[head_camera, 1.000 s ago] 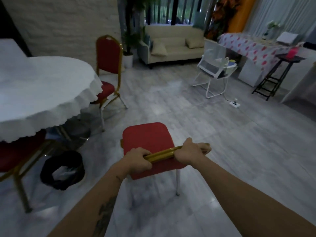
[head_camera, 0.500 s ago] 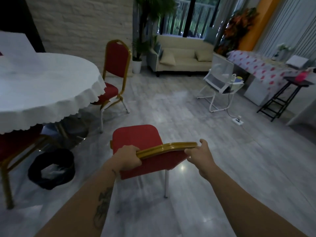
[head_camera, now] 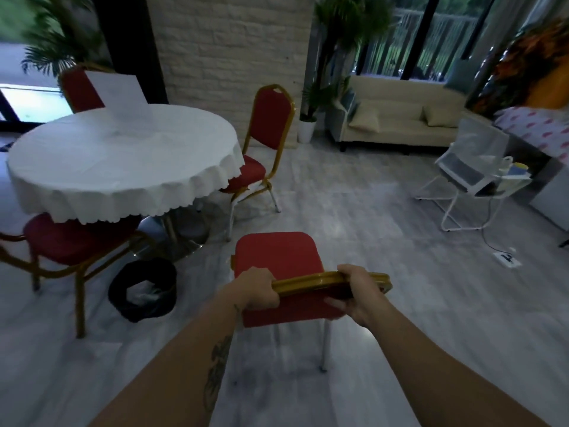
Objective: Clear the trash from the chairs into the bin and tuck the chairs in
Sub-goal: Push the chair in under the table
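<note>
red padded chair with gold metal frame [head_camera: 277, 266] on grey floor, well apart from round white-clothed table [head_camera: 123, 158], seat front pointing away, gold top rail running left-right | left hand [head_camera: 257, 289] and right hand [head_camera: 358, 292] both clenched on rail | red chairs: four | black round bin [head_camera: 143, 289]: one, beside table

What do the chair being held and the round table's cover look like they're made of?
Chair: the gold frame looks like painted metal with a glossy sheen; the red seat looks like matte woven fabric over padding. Table cover: probably thin white plastic or cloth, given its scalloped hanging edge.
</note>
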Demonstrator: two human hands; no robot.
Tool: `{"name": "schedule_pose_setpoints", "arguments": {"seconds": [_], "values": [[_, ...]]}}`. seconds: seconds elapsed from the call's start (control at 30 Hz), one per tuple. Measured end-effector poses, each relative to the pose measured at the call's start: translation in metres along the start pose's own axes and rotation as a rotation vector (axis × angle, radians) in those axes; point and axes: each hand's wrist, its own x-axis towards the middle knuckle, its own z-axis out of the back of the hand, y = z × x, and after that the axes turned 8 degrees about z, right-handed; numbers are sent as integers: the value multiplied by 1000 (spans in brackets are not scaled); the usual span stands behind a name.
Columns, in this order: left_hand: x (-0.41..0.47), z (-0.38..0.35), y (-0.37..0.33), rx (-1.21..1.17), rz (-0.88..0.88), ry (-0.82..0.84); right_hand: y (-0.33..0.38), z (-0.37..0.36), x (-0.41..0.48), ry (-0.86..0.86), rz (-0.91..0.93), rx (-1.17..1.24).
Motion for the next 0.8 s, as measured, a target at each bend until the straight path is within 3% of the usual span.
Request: {"name": "schedule_pose_setpoints", "arguments": {"seconds": [0.4,0.6,0.8], "values": [[22,-9,-45,-146,263,-194,58,17,103,376,-57,-280],[28,-19,-54,-250,388,-422,78,-7,137,443,-56,-370],[54,-5,-57,-266,500,-472,96,-26,166,546,-55,-445]]}}
